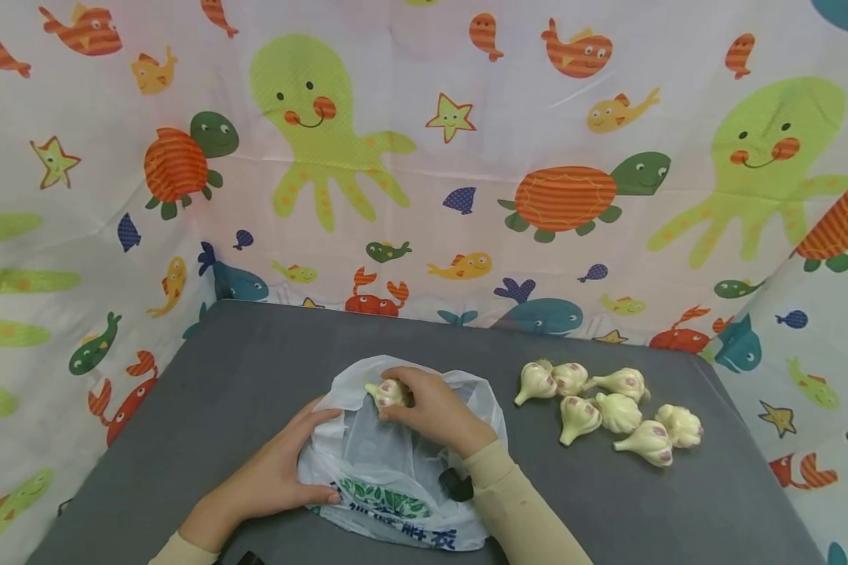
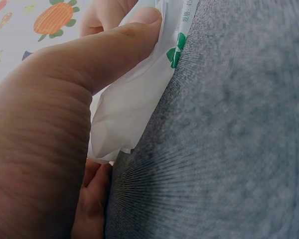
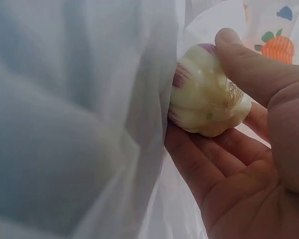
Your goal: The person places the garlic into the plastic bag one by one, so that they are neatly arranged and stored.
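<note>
Sea-creature curtain (image 1: 424, 180) round a grey surface (image 1: 275, 353), plastic bag (image 1: 396, 522) sitting on it, mouth open. Seven garlics (image 1: 619, 413) bunched off to the right. Left hand (image 1: 272, 471) is spread wide against the bag's left side; right hand (image 1: 434, 408) has one bulb (image 1: 387, 394) between thumb and fingers, at the bag's mouth.

The left of the two hands (image 2: 65, 89) holds a white bag (image 2: 134, 97) against grey fabric (image 2: 229, 129).

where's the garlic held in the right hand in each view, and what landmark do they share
Head: held garlic, below and slightly left of centre, in the right hand.
Left wrist: not in it.
Right wrist: held garlic, above and right of centre.
Shared landmark: plastic bag, in all three.
</note>
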`<state>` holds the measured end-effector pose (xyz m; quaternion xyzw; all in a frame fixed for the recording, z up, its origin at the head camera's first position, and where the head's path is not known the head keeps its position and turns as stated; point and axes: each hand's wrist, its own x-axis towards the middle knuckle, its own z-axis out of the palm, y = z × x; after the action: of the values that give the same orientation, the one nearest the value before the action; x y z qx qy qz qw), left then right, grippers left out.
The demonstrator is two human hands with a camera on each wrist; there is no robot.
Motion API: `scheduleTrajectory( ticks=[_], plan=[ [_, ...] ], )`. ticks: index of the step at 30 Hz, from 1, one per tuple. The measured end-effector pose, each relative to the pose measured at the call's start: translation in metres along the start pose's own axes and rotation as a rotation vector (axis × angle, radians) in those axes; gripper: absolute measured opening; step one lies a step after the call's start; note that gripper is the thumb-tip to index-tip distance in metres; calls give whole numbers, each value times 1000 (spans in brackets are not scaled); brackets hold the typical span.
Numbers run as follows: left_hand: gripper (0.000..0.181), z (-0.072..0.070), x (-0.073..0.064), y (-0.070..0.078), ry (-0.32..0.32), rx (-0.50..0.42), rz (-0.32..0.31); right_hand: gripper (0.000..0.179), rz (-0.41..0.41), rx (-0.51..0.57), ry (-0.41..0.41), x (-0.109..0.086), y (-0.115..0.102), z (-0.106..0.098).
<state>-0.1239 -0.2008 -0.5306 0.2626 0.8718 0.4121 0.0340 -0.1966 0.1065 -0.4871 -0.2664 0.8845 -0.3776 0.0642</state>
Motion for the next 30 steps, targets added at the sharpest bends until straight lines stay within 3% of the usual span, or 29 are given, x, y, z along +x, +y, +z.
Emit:
scheduleTrajectory(
  ticks=[5, 13, 20, 30],
  plan=[
    [112, 1, -1, 0, 6, 1, 0, 57, 7, 23, 11, -1, 3, 1],
    [109, 0, -2, -2, 22, 52, 56, 59, 16, 34, 13, 1, 0, 0],
    [111, 2, -1, -3, 9, 11, 21, 59, 27, 26, 7, -1, 0, 1],
    [114, 1, 0, -1, 8, 32, 27, 66, -8, -48, -11, -1, 0, 0]
  ],
)
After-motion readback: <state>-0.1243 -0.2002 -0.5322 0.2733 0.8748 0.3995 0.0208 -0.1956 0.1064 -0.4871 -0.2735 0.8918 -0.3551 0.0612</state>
